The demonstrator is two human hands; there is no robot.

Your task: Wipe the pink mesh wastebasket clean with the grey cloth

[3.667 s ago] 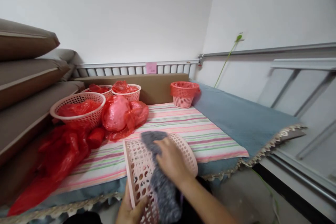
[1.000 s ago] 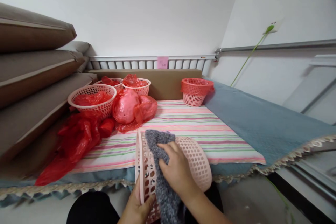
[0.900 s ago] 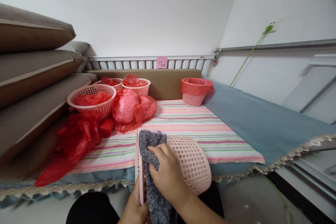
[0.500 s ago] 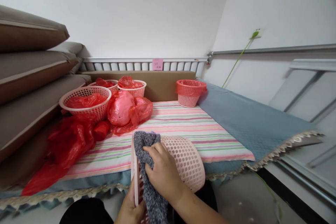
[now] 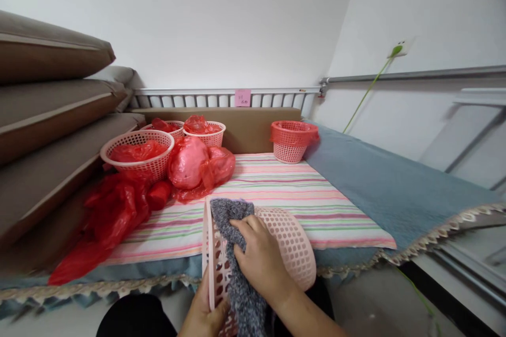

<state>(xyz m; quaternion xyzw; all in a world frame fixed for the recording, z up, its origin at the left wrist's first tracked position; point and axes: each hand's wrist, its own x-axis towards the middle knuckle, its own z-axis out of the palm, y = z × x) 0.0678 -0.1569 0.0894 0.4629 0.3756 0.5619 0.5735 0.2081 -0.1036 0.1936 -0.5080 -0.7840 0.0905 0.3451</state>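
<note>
pink plastic, punched all over with holes: the pink basket (image 5: 294,245) lies tipped on its side at the near edge of the bed (image 5: 387,189), its open mouth turned left and its rim standing upright. the left hand (image 5: 203,313) grips that rim from below, fingers curled shut around the near lower part of it. the right hand (image 5: 263,260) lies over the basket's mouth and side, fingers closed on a grey fuzzy cloth (image 5: 237,258) and pressing it against the plastic; the cloth drapes from the top of the rim down past the wrist toward the near edge of the view.

behind the basket a striped cloth (image 5: 276,189) in pink, green and white covers the middle of the bed, with a blue blanket (image 5: 379,179) and its fringed hem to the right. at the far left stands a wide pink basket (image 5: 138,152) lined with red plastic, two smaller lined baskets (image 5: 205,131) just behind it, and a bundle of red bags (image 5: 195,163) touching its right side. loose red plastic bags (image 5: 106,216) spill from there toward the near left. a small red-lined basket (image 5: 292,139) stands alone at the far end, well apart from the others, against a brown board (image 5: 253,124). stacked brown cushions (image 5: 43,110) fill the left side.
</note>
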